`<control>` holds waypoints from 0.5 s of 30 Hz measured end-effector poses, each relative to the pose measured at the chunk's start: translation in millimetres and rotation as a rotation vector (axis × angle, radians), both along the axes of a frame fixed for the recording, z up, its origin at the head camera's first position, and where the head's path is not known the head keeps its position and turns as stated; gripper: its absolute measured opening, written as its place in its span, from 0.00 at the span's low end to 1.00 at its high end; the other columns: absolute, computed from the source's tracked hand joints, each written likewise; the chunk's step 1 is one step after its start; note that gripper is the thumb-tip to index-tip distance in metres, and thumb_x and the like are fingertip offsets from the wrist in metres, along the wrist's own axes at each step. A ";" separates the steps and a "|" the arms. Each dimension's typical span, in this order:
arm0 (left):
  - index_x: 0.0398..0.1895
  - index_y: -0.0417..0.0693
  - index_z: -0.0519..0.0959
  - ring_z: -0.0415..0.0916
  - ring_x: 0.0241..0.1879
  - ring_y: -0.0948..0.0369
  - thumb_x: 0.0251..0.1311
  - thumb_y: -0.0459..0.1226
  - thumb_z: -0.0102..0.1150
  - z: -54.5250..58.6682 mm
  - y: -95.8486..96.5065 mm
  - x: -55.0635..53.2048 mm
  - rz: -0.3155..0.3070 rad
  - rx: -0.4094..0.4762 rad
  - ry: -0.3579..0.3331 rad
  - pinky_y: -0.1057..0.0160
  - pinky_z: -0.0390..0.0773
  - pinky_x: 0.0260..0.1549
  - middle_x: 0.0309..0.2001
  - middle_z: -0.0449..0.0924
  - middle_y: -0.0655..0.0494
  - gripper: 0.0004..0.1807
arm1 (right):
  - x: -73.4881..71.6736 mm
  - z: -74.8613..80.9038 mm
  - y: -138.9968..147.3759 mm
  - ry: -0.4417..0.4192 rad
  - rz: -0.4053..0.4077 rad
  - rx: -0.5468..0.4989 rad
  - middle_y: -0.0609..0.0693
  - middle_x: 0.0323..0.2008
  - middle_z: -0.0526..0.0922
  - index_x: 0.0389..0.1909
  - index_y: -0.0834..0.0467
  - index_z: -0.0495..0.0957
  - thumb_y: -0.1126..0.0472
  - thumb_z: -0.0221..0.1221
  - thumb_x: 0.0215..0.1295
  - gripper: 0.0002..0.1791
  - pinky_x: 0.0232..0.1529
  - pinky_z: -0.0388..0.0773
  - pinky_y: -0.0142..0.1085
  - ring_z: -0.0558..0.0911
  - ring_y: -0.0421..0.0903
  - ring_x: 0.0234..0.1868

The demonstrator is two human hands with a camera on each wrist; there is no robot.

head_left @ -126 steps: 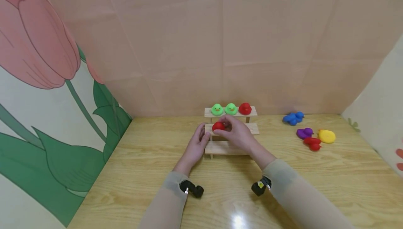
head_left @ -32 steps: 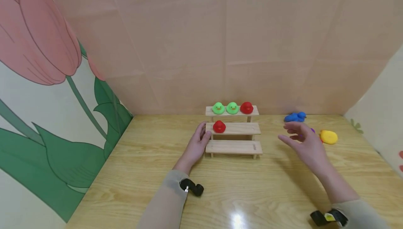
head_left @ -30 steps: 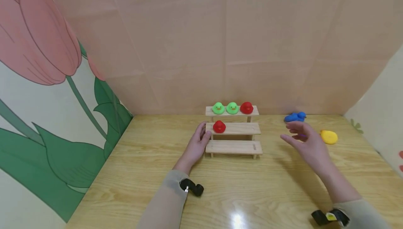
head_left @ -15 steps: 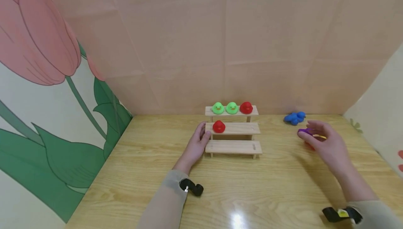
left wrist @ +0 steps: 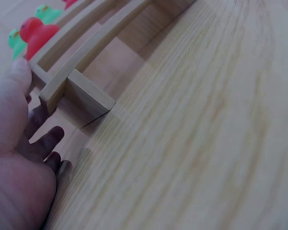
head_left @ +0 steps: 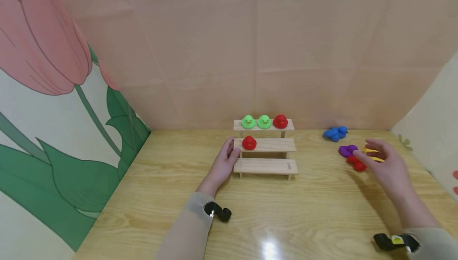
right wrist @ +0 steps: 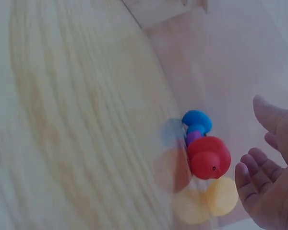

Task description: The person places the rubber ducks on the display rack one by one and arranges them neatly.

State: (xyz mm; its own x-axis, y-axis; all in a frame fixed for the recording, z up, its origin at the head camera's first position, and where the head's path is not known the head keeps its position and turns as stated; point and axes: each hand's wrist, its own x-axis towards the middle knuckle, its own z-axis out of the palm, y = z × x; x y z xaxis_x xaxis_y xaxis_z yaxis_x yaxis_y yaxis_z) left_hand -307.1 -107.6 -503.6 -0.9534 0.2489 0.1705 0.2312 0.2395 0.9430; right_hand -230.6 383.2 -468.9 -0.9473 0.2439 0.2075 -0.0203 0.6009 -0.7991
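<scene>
My left hand (head_left: 222,164) grips the left end of a three-tier wooden display stand (head_left: 273,145), its thumb against the middle tier. A red rubber duck (head_left: 249,143) sits at that tier's left end. Two green ducks (head_left: 264,122) and another red duck (head_left: 280,121) line the top tier; the bottom one is bare. Over on the right, my right hand (head_left: 390,168) hovers with parted fingers around a yellow duck (right wrist: 222,196), which they partly cover in the head view. Beside it lie a red duck (head_left: 356,163) and a purple duck (head_left: 348,150).
A blue duck pair or cluster (head_left: 335,133) lies farther back, near the beige backdrop (head_left: 200,73). The wooden tabletop (head_left: 304,212) spreads in front of the stand. A printed tulip panel (head_left: 53,164) borders the left side and a white panel (head_left: 436,132) the right.
After letting go of the red duck on the middle tier, my right hand has moved right, past the purple and red ducks, to the yellow one. My left hand has stayed at the stand.
</scene>
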 end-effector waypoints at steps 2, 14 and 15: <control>0.90 0.60 0.56 0.58 0.84 0.51 0.86 0.60 0.49 -0.4 0.3 -0.2 0.001 0.001 0.000 0.46 0.61 0.81 0.85 0.62 0.44 0.38 | 0.0 -2.0 2.6 -0.009 -0.002 0.001 0.63 0.71 0.71 0.84 0.61 0.64 0.42 0.68 0.78 0.45 0.38 0.78 0.17 0.70 0.27 0.51; 0.90 0.59 0.55 0.60 0.83 0.52 0.85 0.59 0.50 -1.9 0.4 -2.4 -0.003 0.012 0.007 0.47 0.62 0.80 0.84 0.64 0.44 0.39 | -3.8 -16.5 15.8 -0.068 0.020 0.039 0.71 0.75 0.68 0.83 0.62 0.65 0.39 0.65 0.80 0.44 0.37 0.73 0.18 0.76 0.62 0.63; 0.90 0.59 0.55 0.60 0.83 0.51 0.85 0.59 0.50 -1.9 0.4 -2.3 -0.004 0.012 0.008 0.47 0.62 0.80 0.84 0.64 0.44 0.39 | -4.1 -17.4 16.5 -0.073 0.025 0.042 0.71 0.75 0.68 0.83 0.62 0.64 0.39 0.65 0.80 0.45 0.37 0.72 0.18 0.73 0.69 0.66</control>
